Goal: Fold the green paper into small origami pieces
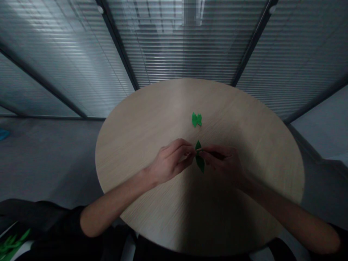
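Note:
Near the middle of the round wooden table [136, 130], a dark green leaf-shaped piece [200, 164] is held between both hands, one pointed end up and the other down. My left hand [174, 159] pinches it from the left side, fingers pressed together. From the right, my right hand [224, 161] pinches the same piece near its middle, thumb and finger closed. The fingertips hide the centre of the piece. Farther back on the table lies a brighter green piece [196, 119] with pointed ends.
Glass panels with blinds [185, 54] stand behind the table. Green strips [15, 244] show at the bottom left beside dark fabric. A blue object [3, 134] is on the floor at the far left.

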Demonstrator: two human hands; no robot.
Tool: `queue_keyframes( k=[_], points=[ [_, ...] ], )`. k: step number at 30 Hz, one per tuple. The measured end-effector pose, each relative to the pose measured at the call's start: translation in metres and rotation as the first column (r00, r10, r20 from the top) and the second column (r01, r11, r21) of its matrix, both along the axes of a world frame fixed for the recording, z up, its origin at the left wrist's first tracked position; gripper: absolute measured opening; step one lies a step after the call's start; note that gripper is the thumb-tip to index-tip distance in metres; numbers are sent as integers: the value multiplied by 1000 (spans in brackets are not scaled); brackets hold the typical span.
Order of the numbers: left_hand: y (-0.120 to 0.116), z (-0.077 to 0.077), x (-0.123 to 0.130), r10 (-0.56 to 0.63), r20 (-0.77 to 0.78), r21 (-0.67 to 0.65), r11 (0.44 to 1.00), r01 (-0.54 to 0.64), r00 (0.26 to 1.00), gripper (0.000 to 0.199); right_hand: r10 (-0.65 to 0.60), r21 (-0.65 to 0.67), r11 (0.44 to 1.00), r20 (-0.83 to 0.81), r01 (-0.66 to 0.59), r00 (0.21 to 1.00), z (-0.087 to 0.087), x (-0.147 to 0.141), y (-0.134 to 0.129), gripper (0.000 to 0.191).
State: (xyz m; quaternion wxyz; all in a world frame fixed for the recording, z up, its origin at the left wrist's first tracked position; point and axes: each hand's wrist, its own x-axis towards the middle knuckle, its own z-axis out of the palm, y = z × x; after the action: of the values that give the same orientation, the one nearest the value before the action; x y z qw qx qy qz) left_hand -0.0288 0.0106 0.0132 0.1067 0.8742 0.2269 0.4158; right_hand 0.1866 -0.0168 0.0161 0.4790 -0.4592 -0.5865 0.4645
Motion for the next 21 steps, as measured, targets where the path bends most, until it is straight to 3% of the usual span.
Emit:
queue_keyframes(
  k=[8, 13, 17, 21],
  points=[
    [-1, -3, -2, 53, -83, 166, 985, -38, 995, 12, -2, -41, 999, -39, 0, 999, -4, 0, 0, 17],
    [-4, 2, 3, 54, 55, -146, 988, -46, 997, 8, -21, -14, 1000, -20, 20, 1000, -2, 0, 1, 14],
    [-6, 7, 7, 91, 61, -357, 932, -64, 994, 11, -30, 1, 1000, -20, 30, 999, 0, 0, 0, 13],
    [-5, 8, 9, 113, 73, -483, 873, -64, 991, 14, -33, 9, 999, -26, 34, 999, 0, -1, 0, 14]
  ],
)
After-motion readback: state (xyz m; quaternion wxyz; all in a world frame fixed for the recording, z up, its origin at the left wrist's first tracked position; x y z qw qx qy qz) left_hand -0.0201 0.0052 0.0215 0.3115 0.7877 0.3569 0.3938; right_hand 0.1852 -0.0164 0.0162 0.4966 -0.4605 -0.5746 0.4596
